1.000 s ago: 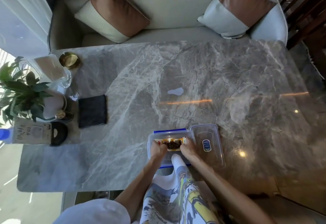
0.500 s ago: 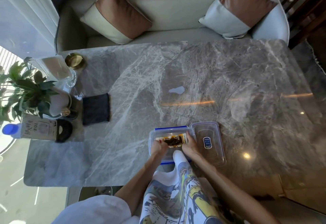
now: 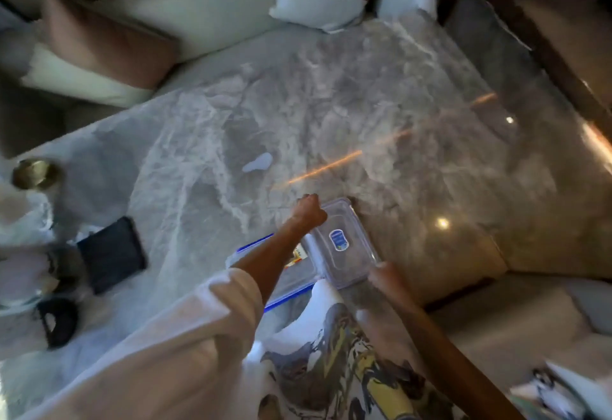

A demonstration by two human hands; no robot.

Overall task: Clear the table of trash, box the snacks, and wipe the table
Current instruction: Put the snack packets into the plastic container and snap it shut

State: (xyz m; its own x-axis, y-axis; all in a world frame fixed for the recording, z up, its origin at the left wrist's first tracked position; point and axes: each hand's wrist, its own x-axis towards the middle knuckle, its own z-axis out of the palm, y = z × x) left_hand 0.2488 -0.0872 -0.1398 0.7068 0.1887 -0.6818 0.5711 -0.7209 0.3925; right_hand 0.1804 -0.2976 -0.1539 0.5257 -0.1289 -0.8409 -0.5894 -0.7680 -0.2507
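The clear snack box (image 3: pixel 287 294) with blue clips stands at the table's near edge, with a yellow snack packet (image 3: pixel 299 251) showing inside it. Its clear lid (image 3: pixel 346 262), marked by a blue sticker, lies flat just right of the box. My left hand (image 3: pixel 309 210) reaches across the box and its curled fingers close on the lid's far left corner. My right hand (image 3: pixel 384 276) is blurred at the lid's near right corner, and its grip is unclear. My left forearm hides most of the box.
A small pale puddle (image 3: pixel 258 162) lies mid-table on the grey marble table (image 3: pixel 414 161). A black folded cloth (image 3: pixel 112 254), a brass dish (image 3: pixel 34 173) and a black object (image 3: pixel 58 322) sit at the left. A sofa with cushions (image 3: pixel 99 42) runs behind.
Both hands left the snack packet inside the box. My left hand crossed right to the lid's far corner and my right hand moved to its near corner. The view swung and blurred.
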